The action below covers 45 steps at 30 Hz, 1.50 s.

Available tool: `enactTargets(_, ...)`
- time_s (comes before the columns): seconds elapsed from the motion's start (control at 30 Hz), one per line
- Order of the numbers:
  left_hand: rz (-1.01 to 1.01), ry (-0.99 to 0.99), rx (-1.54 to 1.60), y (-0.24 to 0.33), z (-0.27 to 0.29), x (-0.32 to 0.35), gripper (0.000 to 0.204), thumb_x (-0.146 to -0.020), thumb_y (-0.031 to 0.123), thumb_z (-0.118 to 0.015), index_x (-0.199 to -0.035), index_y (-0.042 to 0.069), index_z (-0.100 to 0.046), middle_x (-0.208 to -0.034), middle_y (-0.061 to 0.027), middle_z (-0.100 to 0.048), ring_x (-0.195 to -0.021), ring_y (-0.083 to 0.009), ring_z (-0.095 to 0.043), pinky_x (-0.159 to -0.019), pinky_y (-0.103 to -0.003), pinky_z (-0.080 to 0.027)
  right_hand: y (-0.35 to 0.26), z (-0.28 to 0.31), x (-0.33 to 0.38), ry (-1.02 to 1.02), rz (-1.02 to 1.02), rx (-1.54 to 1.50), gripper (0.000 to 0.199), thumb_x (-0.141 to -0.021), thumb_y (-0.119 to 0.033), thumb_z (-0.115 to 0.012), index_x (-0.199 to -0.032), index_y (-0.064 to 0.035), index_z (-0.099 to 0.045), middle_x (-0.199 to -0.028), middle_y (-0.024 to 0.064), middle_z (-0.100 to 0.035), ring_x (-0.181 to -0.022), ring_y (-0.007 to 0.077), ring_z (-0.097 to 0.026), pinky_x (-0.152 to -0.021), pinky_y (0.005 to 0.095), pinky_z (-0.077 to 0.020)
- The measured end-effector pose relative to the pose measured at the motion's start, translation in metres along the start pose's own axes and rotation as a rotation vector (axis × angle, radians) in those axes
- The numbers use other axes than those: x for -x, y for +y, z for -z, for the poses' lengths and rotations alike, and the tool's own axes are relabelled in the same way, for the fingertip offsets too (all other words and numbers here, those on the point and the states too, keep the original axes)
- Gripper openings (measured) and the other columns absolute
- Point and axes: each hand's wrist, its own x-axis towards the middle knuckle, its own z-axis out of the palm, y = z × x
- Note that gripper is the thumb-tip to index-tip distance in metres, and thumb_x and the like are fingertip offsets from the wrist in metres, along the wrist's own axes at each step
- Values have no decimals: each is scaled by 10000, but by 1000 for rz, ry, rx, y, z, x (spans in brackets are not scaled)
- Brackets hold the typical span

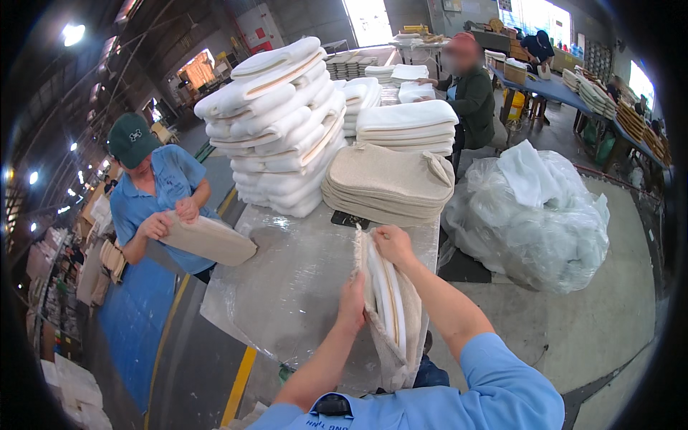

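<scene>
Bare plastic-covered desk (287,287) ahead, open toward near-left corner. Stacks crowd far edge: white foam pads (276,122), beige covers (390,183). Clear bag (534,215) on floor off right edge. Beige fabric cover (401,337) upright at near-right edge, mouth open, white pad (387,294) inside. Left hand (351,304) grips cover's left lip; right hand (393,244) grips top.

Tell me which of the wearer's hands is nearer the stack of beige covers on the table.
Right. The right hand grips the top of the held cover just below the stack of beige covers; the left hand is lower, farther away.
</scene>
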Motion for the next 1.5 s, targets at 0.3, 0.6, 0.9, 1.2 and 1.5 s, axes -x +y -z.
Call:
enactTargets(0.3, -359, 143, -950, 36, -3, -99, 362, -862, 209, -666, -1159, 7, -711, -1029, -216, -758, -1007, -374, -728, -889, -439, -538, -5, -25, -14, -67, -15, -6, 221, -947, -263, -670, -981, -50, -716, -1026, 177, -708, -960, 385, -671, -831, 447, -527)
enactTargets(0.6, -337, 204, -978, 32, 7, -101, 291, -908, 210, -636, -1091, -3, -710, -955, -261, -724, -939, -435, -704, -813, -463, -532, -5, -35, 5, 44, 136, -33, 135, -988, -172, -612, -985, -41, -643, -1064, 161, -689, -1020, 394, -613, -877, 455, -487)
enactTargets(0.9, -503, 295, -835, 29, -7, -84, 283, -1024, 243, -613, -1056, -21, -710, -881, -238, -712, -829, -407, -692, -751, -443, -517, -5, -32, 17, 86, 204, -186, 53, -966, -76, -613, -998, -44, -640, -1106, 122, -704, -1037, 365, -617, -902, 437, -498)
enactTargets(1.2, -437, 241, -770, 32, 3, -89, 301, -1037, 280, -613, -1096, 8, -730, -966, -184, -747, -890, -309, -719, -802, -390, -524, -4, -34, 16, 122, 230, -198, 86, -973, -74, -611, -1036, -61, -667, -1106, 119, -700, -1040, 362, -623, -898, 439, -501)
enactTargets(1.5, -384, 205, -554, 34, 5, -96, 261, -1047, 216, -614, -1081, 3, -760, -957, -37, -747, -878, -96, -646, -790, -284, -519, -2, -30, 10, 36, 136, -324, 295, -946, -3, -635, -1235, -51, -671, -1245, 109, -668, -1042, 230, -624, -844, 341, -531)
